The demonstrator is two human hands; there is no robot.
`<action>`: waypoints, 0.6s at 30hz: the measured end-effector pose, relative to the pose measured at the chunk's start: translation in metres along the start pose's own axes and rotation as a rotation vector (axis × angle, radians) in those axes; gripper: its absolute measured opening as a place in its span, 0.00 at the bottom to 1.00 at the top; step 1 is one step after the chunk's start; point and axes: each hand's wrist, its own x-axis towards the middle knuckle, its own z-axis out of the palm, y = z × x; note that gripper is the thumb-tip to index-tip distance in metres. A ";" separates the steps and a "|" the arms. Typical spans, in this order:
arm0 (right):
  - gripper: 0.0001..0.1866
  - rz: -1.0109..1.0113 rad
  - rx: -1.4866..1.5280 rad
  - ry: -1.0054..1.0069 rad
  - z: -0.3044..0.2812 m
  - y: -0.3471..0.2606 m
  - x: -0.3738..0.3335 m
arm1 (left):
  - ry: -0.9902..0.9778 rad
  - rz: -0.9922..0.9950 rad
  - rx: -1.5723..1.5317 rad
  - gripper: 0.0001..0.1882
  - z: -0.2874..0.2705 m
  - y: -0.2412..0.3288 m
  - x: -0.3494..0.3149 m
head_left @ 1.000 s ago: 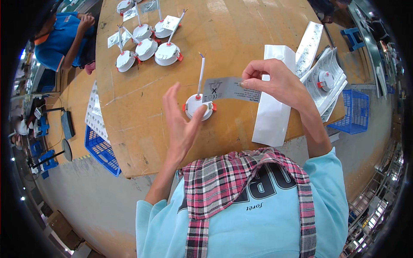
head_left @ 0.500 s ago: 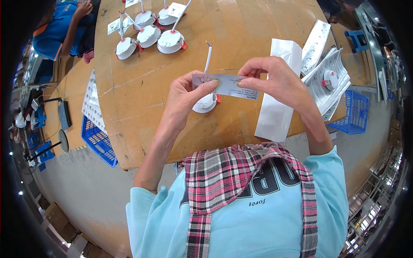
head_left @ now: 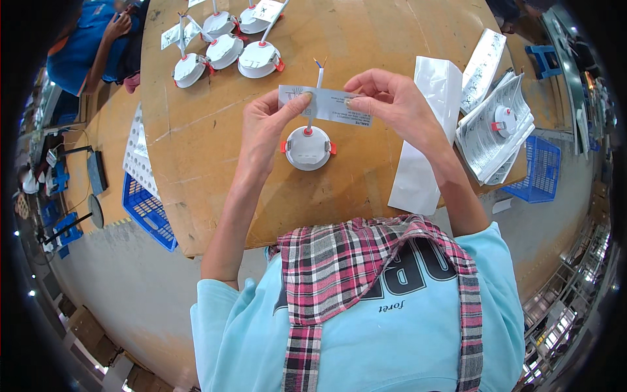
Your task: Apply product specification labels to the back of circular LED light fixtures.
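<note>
Between both hands a silvery printed label (head_left: 331, 108) is stretched out flat. My left hand (head_left: 269, 121) pinches its left end between thumb and fingers. The right end is pinched by my right hand (head_left: 392, 104). The label lies across the white cable (head_left: 319, 80) of a round white downlight (head_left: 307, 151) with red side clips; whether it touches the cable I cannot tell. The downlight rests on the table just below the hands, its cable pointing away and ending in bare coloured wires.
Several similar downlights (head_left: 258, 60), some with labels on their cables, stand at the far left. A white backing strip (head_left: 418, 160) lies right of my hand, beside a stack of label sheets (head_left: 483, 145) with a downlight part on top. Blue baskets (head_left: 535, 171) flank the table. A person in blue sits far left.
Both hands have moved away from me and slightly left with the label, from over the downlight's body to its cable. The downlight now shows fully.
</note>
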 end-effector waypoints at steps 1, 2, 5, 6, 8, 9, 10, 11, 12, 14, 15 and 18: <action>0.12 0.000 0.000 -0.002 0.000 0.002 0.002 | 0.002 0.000 -0.001 0.12 -0.001 -0.002 0.003; 0.12 -0.022 -0.005 0.007 0.001 0.006 0.005 | 0.002 -0.019 -0.025 0.12 -0.003 -0.006 0.006; 0.13 -0.043 -0.002 0.026 0.004 0.014 0.009 | 0.005 -0.045 -0.069 0.12 -0.005 -0.014 0.013; 0.12 -0.043 0.006 0.035 0.004 0.015 0.010 | 0.008 -0.052 -0.087 0.11 -0.005 -0.015 0.014; 0.12 -0.030 0.003 0.031 0.005 0.016 0.011 | 0.009 -0.065 -0.106 0.11 -0.004 -0.015 0.014; 0.11 -0.021 0.000 0.027 0.005 0.016 0.012 | 0.011 -0.075 -0.123 0.11 -0.004 -0.015 0.014; 0.11 -0.020 0.000 0.027 0.005 0.015 0.012 | 0.011 -0.076 -0.123 0.11 -0.004 -0.015 0.015; 0.11 -0.015 -0.004 0.028 0.006 0.014 0.012 | 0.014 -0.086 -0.132 0.11 -0.005 -0.016 0.015; 0.12 -0.010 -0.007 0.030 0.006 0.014 0.012 | 0.017 -0.096 -0.141 0.11 -0.005 -0.016 0.015; 0.12 -0.018 0.001 0.038 0.007 0.017 0.013 | 0.021 -0.106 -0.152 0.11 -0.005 -0.017 0.016; 0.13 -0.026 0.009 0.045 0.007 0.018 0.014 | 0.027 -0.115 -0.162 0.11 -0.005 -0.017 0.017; 0.14 -0.033 0.007 0.051 0.008 0.019 0.015 | 0.030 -0.121 -0.189 0.11 -0.004 -0.017 0.018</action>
